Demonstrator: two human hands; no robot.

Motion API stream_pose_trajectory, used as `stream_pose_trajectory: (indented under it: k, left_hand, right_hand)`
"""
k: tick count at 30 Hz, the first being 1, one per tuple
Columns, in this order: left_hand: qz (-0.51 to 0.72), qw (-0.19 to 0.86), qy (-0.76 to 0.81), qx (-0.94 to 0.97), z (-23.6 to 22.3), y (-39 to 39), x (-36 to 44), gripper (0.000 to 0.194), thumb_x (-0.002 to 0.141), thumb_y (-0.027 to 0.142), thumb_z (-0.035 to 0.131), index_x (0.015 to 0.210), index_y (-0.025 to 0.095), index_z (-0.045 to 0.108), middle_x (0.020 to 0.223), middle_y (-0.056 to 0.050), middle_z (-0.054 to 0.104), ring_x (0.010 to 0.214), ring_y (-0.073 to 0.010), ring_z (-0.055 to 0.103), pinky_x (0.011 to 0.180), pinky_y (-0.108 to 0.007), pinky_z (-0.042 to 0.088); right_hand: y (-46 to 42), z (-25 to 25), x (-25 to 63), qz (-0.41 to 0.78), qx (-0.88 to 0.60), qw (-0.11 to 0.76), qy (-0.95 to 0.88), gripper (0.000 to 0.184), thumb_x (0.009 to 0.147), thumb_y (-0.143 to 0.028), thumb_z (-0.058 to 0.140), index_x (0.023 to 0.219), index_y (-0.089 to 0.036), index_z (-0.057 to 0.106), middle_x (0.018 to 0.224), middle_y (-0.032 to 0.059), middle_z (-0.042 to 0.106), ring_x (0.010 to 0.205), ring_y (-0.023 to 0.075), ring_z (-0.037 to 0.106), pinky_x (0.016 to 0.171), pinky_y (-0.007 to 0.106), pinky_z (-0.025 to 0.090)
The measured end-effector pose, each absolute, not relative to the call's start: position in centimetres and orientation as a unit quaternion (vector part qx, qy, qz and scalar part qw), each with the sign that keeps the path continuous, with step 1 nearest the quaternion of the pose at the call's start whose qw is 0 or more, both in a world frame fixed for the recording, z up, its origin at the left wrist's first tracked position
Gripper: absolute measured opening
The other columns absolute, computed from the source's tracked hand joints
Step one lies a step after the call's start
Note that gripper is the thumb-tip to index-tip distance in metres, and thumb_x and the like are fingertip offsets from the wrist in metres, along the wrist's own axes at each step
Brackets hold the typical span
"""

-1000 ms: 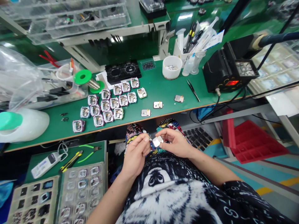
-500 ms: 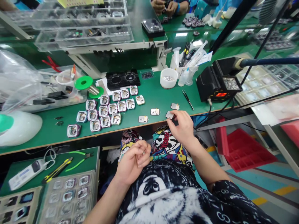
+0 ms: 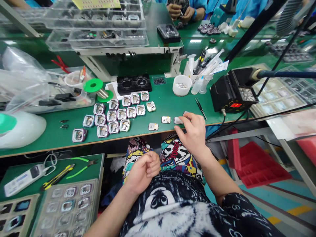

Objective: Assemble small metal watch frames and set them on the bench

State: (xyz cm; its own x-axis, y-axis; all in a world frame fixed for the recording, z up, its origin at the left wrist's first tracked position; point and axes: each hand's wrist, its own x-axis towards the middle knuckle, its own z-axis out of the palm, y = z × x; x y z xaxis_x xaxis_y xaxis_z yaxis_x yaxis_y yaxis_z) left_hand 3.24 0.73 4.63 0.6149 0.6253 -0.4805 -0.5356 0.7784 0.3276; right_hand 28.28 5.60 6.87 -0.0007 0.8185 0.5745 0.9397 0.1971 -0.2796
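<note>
My right hand [image 3: 194, 133] is over the front edge of the green bench, thumb and forefinger apart. Beside its fingertips lies a small silver-white rectangular plate [image 3: 178, 120], and another plate [image 3: 187, 114] is mostly hidden behind the fingers. Two similar plates, one with a yellow tab [image 3: 166, 119] and one nearer the edge [image 3: 153, 126], lie to the left. My left hand [image 3: 147, 168] is held above my lap, its fingers curled in; whatever they may hold is hidden. Several watch-like case frames [image 3: 112, 116] stand in rows left of the plates.
Tweezers [image 3: 201, 108], a white cup of small parts [image 3: 182, 86] and a black soldering station [image 3: 232, 92] with a red display are at the right. A green solder spool [image 3: 93, 86] and white bottle [image 3: 22, 128] stand left. Across the bench, a person's hands [image 3: 181, 12] are at work.
My right thumb and forefinger have parted from the plate, which now lies on the bench. My left fingers have curled tighter. The whole view has shifted slightly.
</note>
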Motion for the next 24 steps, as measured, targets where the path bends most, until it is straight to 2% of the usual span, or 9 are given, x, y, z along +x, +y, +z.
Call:
stream_pose_trajectory:
  k: [4,7,11,16,24]
  left_hand:
    - [0.314,0.887,0.320,0.114,4.4,0.4,3.5,0.007,0.088,0.013,0.070,0.082,0.014,0.066,0.066,0.007,0.029,0.052,-0.0062,0.015,0.044,-0.018,0.015]
    - [0.320,0.878,0.331,0.131,4.3,0.0,3.3,0.006,0.093,0.018,0.075,0.091,0.014,0.071,0.064,0.008,0.025,0.052,-0.0058,0.014,0.045,-0.017,0.014]
    - [0.335,0.875,0.327,0.124,4.3,0.1,3.0,0.010,0.095,0.020,0.077,0.103,0.015,0.075,0.064,0.008,0.029,0.052,-0.0053,0.018,0.045,-0.017,0.015]
    - [0.355,0.875,0.307,0.118,4.6,0.8,2.9,0.017,0.089,0.016,0.074,0.105,0.011,0.076,0.072,0.004,0.038,0.055,-0.0053,0.024,0.047,-0.019,0.017]
    - [0.331,0.864,0.339,0.172,4.5,0.5,3.0,0.021,0.097,0.028,0.078,0.112,0.013,0.076,0.071,0.006,0.034,0.056,-0.0054,0.019,0.048,-0.020,0.013]
  right_hand:
    - [7.1,8.1,27.0,-0.096,-0.624,0.255,-0.732,0.035,0.100,-0.043,0.071,0.124,-0.018,0.074,0.144,0.0158,0.064,0.137,0.0395,0.049,0.111,0.057,0.040]
    - [8.4,8.4,26.6,-0.076,-0.617,0.223,-0.751,0.035,0.098,-0.044,0.074,0.120,-0.018,0.075,0.144,0.0164,0.064,0.148,0.0416,0.041,0.116,0.060,0.035]
    - [9.6,7.9,26.6,-0.055,-0.605,0.239,-0.757,0.026,0.097,-0.042,0.075,0.111,-0.021,0.078,0.138,0.0139,0.067,0.149,0.0416,0.041,0.117,0.060,0.033]
    - [9.9,7.4,26.7,-0.053,-0.587,0.261,-0.764,0.019,0.098,-0.039,0.075,0.105,-0.021,0.078,0.131,0.0123,0.070,0.149,0.0409,0.044,0.118,0.060,0.032]
    - [8.1,8.0,26.9,-0.053,-0.550,0.252,-0.794,0.019,0.096,-0.040,0.078,0.102,-0.022,0.077,0.128,0.0118,0.073,0.150,0.0411,0.045,0.119,0.062,0.033]
